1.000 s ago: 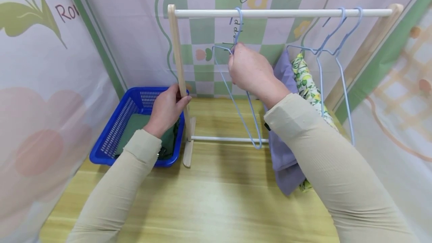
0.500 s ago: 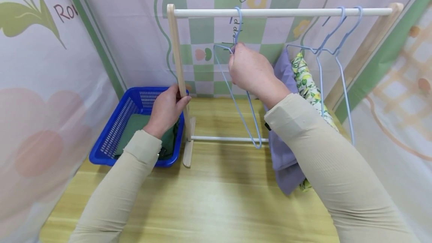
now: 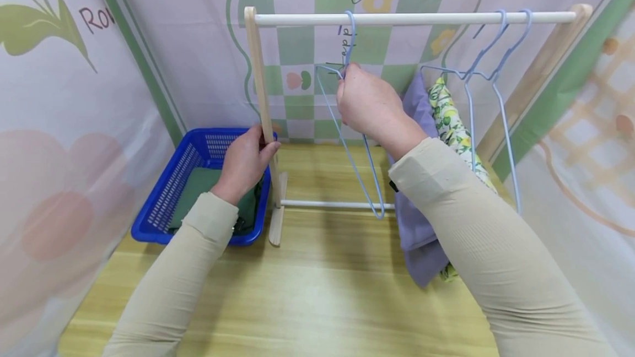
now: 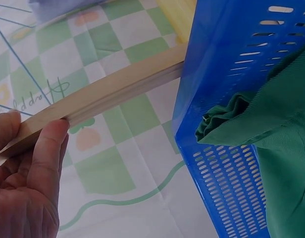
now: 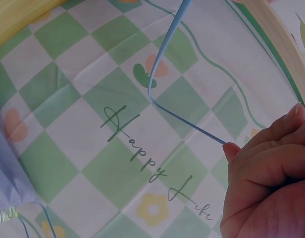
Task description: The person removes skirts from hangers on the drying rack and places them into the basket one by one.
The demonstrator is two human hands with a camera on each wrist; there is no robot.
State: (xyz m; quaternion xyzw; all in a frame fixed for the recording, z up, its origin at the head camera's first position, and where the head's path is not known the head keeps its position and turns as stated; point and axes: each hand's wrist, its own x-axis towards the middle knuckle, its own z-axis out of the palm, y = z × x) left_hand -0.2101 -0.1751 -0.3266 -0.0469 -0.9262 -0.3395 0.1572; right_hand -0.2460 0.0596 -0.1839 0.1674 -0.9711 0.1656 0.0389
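Observation:
In the head view my left hand holds the wooden side post of a small clothes rack, low down beside the basket. The left wrist view shows thumb and fingers on either side of this post. My right hand pinches a light-blue wire hanger just under its hook. That hook sits over the white top rail, and no garment is on the hanger. From the right wrist, the same hanger runs into my fingertips, part of it hidden by the hand.
A blue plastic basket with folded green cloth stands left of the rack. Toward the right, two more blue hangers hang beside a purple garment and a lemon-print one. A white lower bar crosses the rack near the wooden tabletop.
The pinched hanger's left corner has turned very slightly to the right. Both hands keep almost the same place and hold.

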